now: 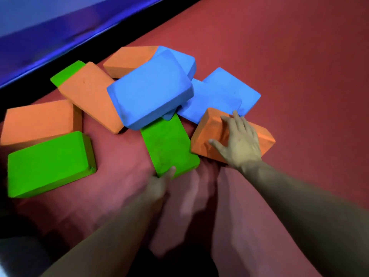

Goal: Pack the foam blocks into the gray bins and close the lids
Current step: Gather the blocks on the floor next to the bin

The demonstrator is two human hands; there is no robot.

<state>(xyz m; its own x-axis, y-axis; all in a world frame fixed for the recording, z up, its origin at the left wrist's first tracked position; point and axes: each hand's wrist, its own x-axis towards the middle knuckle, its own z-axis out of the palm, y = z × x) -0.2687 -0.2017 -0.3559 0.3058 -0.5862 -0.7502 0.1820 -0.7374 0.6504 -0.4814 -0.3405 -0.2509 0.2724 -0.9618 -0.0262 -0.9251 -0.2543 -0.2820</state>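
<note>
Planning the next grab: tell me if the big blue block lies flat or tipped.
Tipped: the big blue block leans across a green block and other blocks.

We saw our left hand (pixel 159 186) smeared by motion blur, its fingers indistinct, while the top blue block (pixel 149 92) hid the blocks beneath.

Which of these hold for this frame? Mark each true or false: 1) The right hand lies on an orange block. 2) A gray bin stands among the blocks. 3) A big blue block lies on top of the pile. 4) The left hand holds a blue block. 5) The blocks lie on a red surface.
1) True: the right hand lies spread on the orange block.
2) False: no bin is in view.
3) True: the big blue block rests over others.
4) False: the blurred left hand touches the green block.
5) True: red surface.
</note>
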